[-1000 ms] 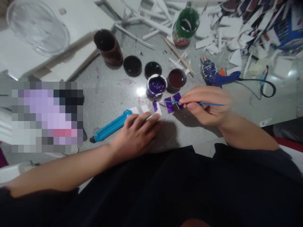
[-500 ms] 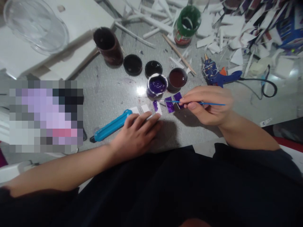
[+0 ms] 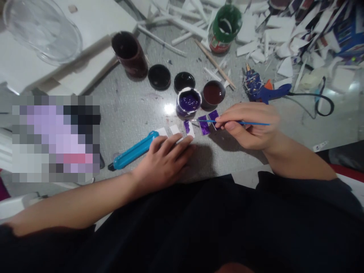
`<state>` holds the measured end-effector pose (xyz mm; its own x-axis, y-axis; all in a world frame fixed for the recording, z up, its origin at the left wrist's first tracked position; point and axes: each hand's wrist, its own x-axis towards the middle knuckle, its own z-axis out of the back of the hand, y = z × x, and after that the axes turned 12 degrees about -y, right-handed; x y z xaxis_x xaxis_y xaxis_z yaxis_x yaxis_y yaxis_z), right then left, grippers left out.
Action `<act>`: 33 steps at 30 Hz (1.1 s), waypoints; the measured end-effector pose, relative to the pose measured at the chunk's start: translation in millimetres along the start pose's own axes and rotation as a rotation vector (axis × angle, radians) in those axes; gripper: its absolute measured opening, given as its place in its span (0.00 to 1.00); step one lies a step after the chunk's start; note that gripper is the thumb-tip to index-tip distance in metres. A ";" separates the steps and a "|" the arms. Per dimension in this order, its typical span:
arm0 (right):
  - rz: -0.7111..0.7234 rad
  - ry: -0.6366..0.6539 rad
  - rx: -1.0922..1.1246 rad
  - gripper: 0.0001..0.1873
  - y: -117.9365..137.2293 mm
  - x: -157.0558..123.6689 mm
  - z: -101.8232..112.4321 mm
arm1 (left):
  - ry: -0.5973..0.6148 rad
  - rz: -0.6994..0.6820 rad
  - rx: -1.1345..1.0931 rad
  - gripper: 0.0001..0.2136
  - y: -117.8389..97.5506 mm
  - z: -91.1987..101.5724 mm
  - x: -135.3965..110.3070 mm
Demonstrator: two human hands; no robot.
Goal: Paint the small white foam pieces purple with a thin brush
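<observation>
Pinched in my right hand (image 3: 247, 123) is a thin blue paintbrush (image 3: 256, 124), its tip at the upper edge of a small white piece partly painted purple (image 3: 187, 127). Two purple-covered pieces, one (image 3: 203, 125) beside the other (image 3: 214, 115), lie to the right, the farther one partly behind my fingers. My left hand (image 3: 170, 155) rests with fingers spread, fingertips at the lower ends of the partly painted piece and a white piece (image 3: 174, 131). Just beyond stands an open pot of purple paint (image 3: 189, 101). A blue utility knife (image 3: 136, 151) lies against my left fingers.
A cup of dark red liquid (image 3: 213, 93), two black lids (image 3: 159, 77), a dark brown jar (image 3: 130, 57) and a green jar (image 3: 224, 28) stand beyond my hands. A blue glue gun (image 3: 273, 93) lies right, with white scraps (image 3: 280, 34) behind. Left is a blurred-out patch.
Almost nothing differs. The brush tip stays by the partly painted piece, and both hands hold nearly the same place.
</observation>
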<state>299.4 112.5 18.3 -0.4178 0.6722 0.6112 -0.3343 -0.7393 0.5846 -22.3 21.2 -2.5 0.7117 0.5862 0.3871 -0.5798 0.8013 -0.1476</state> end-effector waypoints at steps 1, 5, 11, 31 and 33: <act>0.007 -0.001 0.000 0.11 -0.2 0.0 0.0 | -0.002 -0.001 0.002 0.22 0.2 0.3 0.4; 0.028 -0.021 0.002 0.10 -0.2 -0.5 -1.0 | -0.023 -0.009 0.027 0.20 0.2 0.9 1.2; 0.026 -0.022 0.019 0.10 0.0 -0.8 -2.0 | -0.013 0.006 -0.006 0.23 0.0 0.1 -0.9; 0.074 -0.030 -0.030 0.07 -3.1 -0.7 -2.2 | 0.038 0.008 -0.002 0.24 0.5 -0.2 -1.9; 0.061 -0.028 -0.043 0.07 -3.5 -2.0 -2.5 | 0.030 0.005 0.004 0.24 0.5 -0.1 -1.9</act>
<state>299.2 113.6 13.7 -0.4154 0.6262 0.6598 -0.3452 -0.7796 0.5226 -23.9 20.5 -3.4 0.7202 0.5934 0.3593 -0.5846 0.7980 -0.1462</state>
